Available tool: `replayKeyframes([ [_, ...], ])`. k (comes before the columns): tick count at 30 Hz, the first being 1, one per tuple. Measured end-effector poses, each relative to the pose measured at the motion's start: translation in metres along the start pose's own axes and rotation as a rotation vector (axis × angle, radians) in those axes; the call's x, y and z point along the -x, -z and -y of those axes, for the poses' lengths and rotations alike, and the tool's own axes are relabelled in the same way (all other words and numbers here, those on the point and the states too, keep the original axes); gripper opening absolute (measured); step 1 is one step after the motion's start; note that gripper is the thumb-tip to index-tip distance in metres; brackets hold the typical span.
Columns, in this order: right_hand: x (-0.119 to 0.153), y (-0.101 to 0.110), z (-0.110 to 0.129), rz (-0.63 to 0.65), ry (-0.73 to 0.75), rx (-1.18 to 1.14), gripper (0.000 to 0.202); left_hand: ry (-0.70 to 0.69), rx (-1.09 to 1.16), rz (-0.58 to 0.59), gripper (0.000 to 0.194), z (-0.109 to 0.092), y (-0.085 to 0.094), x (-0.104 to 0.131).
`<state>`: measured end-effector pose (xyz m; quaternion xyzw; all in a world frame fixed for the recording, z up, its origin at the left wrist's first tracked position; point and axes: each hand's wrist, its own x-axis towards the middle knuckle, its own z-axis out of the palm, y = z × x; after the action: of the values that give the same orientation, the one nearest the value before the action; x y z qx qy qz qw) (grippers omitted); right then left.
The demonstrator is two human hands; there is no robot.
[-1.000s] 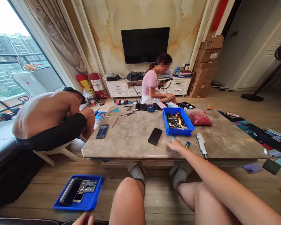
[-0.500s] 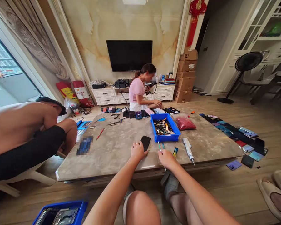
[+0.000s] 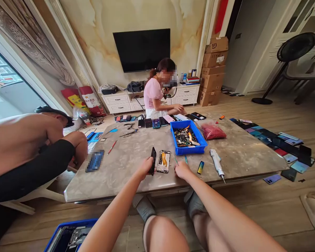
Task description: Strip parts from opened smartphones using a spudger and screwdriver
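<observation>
My left hand is closed on a thin black phone panel, held on edge just above the table. Right beside it lies a phone body with its insides exposed, an orange flex cable running down its middle. My right hand, fingers closed, grips a slim greenish stick-like tool that points up and left; its exact kind is unclear. A second thin teal tool rests on the table by that hand. To its right are a blue-and-yellow cylinder and a white electric screwdriver.
A blue bin full of small phone parts stands beyond my right hand, by a red bag. Pliers and a row of phones lie farther back. Two other people sit at the left and beyond the table.
My left hand has lifted the black panel leftward and turned it on edge, uncovering the phone's insides. My right hand keeps the thin tool. The camera view has shifted.
</observation>
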<state>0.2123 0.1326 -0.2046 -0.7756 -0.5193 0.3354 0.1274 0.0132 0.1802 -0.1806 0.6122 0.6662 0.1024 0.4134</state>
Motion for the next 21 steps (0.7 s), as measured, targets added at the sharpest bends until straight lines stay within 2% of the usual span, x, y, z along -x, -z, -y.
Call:
replayKeyframes([
  [5, -0.010, -0.009, 0.005, -0.033, -0.049, -0.021, 0.030, 0.139, 0.134, -0.022, 0.039, 0.037, 0.006, 0.012],
  [8, -0.008, -0.018, 0.018, -0.032, -0.083, -0.007, 0.032, 0.192, 0.119, -0.065, 0.039, 0.049, 0.008, 0.012],
  [11, -0.004, -0.025, 0.029, -0.022, -0.118, 0.012, 0.032, 0.209, 0.046, -0.112, 0.039, 0.052, 0.009, 0.008],
  [14, 0.000, -0.024, 0.033, -0.011, -0.152, 0.030, 0.030, 0.202, -0.020, -0.109, 0.038, 0.051, 0.009, 0.005],
  [18, 0.004, -0.017, 0.031, 0.006, -0.172, 0.054, 0.029, 0.190, -0.062, -0.076, 0.038, 0.052, 0.008, 0.007],
  [21, 0.006, -0.015, 0.026, 0.007, -0.168, 0.075, 0.029, 0.169, -0.090, -0.091, 0.038, 0.052, 0.012, 0.013],
])
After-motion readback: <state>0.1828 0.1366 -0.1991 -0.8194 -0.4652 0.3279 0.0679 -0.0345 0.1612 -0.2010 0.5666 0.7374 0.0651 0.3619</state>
